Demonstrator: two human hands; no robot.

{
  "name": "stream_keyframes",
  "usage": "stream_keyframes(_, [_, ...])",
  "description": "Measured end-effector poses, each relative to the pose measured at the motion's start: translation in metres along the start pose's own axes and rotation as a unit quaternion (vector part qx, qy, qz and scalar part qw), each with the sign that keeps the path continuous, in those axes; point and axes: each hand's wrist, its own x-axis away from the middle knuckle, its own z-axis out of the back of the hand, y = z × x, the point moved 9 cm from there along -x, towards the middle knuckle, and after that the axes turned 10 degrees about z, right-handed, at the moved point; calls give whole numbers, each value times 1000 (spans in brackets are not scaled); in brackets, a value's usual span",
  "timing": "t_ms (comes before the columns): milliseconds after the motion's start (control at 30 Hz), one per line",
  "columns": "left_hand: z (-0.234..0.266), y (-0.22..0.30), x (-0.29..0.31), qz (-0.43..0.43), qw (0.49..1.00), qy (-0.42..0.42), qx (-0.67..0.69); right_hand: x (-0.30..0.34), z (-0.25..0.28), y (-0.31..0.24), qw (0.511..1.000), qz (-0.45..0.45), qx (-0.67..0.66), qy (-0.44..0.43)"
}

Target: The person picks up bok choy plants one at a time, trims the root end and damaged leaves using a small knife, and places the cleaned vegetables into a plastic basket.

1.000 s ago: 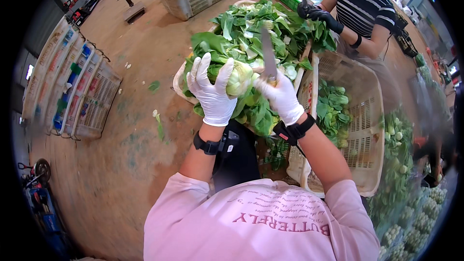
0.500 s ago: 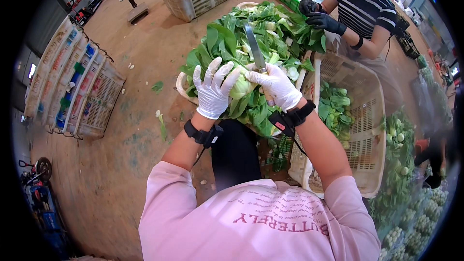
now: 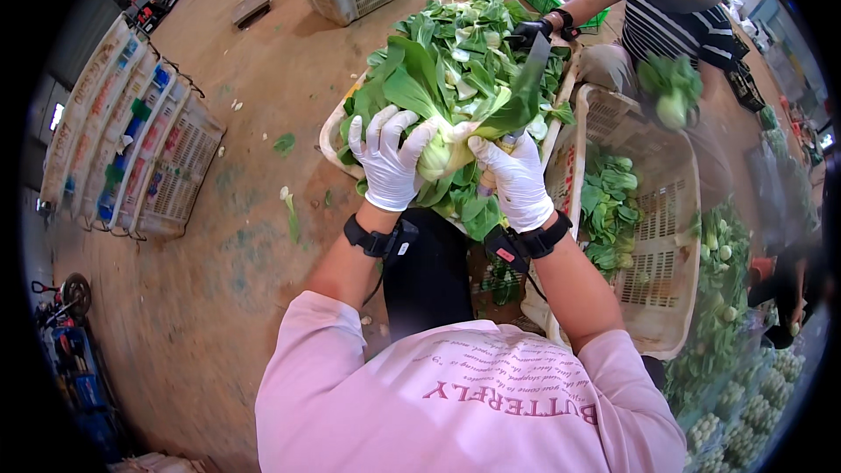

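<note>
My left hand, in a white glove, is closed round the pale base of a head of bok choy. Its leaves fan out away from me over the heap. My right hand, gloved in white too, grips a knife whose blade points up and away; part of the handle shows beside the palm. The right thumb and fingers also pinch an outer leaf at its stalk, bent to the right of the head. That leaf partly covers the blade.
Under my hands, a basket is heaped with loose greens. At right, a crate contains trimmed bok choy. A co-worker in a striped shirt reaches a black glove to the heap, a bok choy nearby. Stacked crates stand left.
My right hand has taken hold of an outer leaf and bent it rightward. The knife has swung to the right. The co-worker's gloved hand has moved to the heap's far edge.
</note>
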Motion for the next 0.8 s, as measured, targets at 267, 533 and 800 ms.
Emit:
stream_keyframes(267, [0,1,-10,5,999,-34,30,5,-4,-10,982,-131,28,-131])
stream_keyframes(533, [-3,7,-10,35,990,-98,98,4,-14,-22,994,-53,18,-98])
stream_keyframes(800, [-37,26,8,105,920,-303,225,-6,8,-26,994,19,104,-26])
